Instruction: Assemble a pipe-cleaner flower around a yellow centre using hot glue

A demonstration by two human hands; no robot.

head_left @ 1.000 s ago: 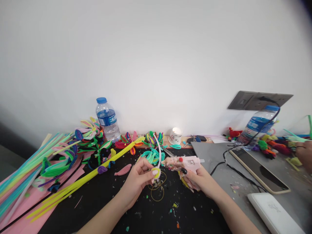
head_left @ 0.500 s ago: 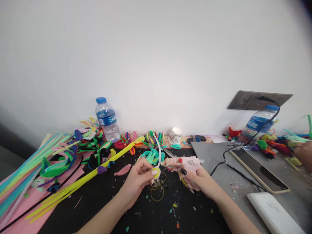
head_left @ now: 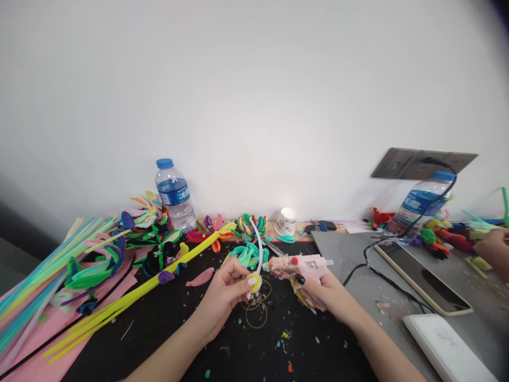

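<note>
Between thumb and fingers, my left hand pinches a small yellow coil from which a pale pink pipe cleaner curves upward. My right hand is wrapped round a pink glue gun with a red dot and a fuzz-covered front part. The gun's nozzle points left, close to the pink pipe cleaner; whether they touch I cannot tell. Thin gold rings lie on the black mat just below the yellow coil. Turquoise loops lie behind my left hand.
Yellow pipe cleaners and colourful bundles cover the left side. Bottles stand by the wall, near a paper cup. On the right are a phone, black cables, a white device and another person's hand.
My hands and the things in them have hardly moved. At the right edge, the other person's hand has shifted slightly up and to the left.
</note>
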